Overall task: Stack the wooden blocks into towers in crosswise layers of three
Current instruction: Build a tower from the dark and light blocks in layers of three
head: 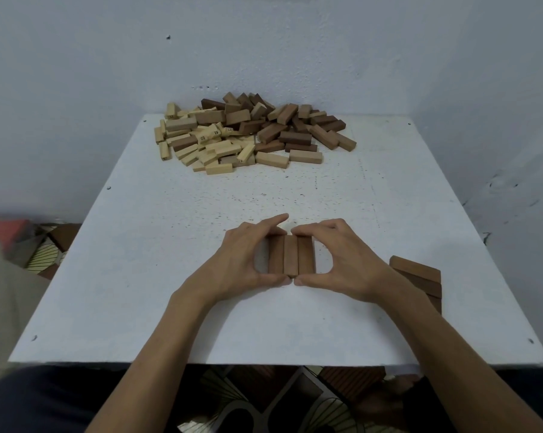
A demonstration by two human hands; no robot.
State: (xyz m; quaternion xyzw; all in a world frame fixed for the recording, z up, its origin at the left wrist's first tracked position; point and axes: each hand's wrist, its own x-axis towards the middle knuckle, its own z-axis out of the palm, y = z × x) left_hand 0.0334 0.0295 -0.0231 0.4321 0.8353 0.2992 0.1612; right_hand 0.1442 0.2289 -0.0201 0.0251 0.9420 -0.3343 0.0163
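Left hand (242,260) and right hand (342,257), each curved into a C, enclosed a row of three brown blocks (291,257) that lay side by side and touching on the white table (139,292). The thumbs nearly met at the near ends of the blocks. The fingers curled over the far ends, with the left forefinger partly extended. The row lay near the table's front centre, its long axes pointing away from the person. A few spare brown blocks (415,271) lay together near the right edge, partly out of sight. A loose pile of blocks (248,135), pale at left and darker at right, some numbered, occupied the far edge against the pale wall (76,89)
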